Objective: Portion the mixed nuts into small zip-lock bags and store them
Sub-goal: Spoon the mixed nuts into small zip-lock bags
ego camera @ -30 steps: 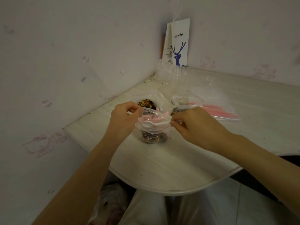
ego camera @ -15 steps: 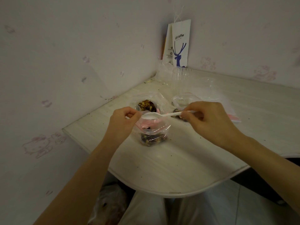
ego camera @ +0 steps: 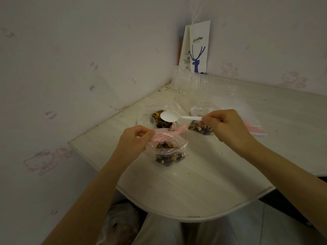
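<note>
Pale wooden table (ego camera: pixel 177 191) nearest, curved along its front edge. Pinched the pink zip rim of the small zip-lock bag (ego camera: pixel 168 151) between thumb and curled fingers of the left hand (ego camera: pixel 134 140), at the bag's left side. Held its mouth open, mixed nuts in the bottom, base resting on the table. Gripped the handle end of a white plastic spoon (ego camera: pixel 169 116) between thumb and curled fingertips of the right hand (ego camera: pixel 228 128), beyond and right of that bag. Held the bowl out leftward, empty, over the large open bag of nuts (ego camera: pixel 156 116). Partly hid a second filled bag (ego camera: pixel 200 129) behind the right fingers. Farther right, a stack of empty bags (ego camera: pixel 254 128). In the corner, clear cups (ego camera: pixel 200 82) and a white paper coffee bag (ego camera: pixel 199 48) against the wall.
</note>
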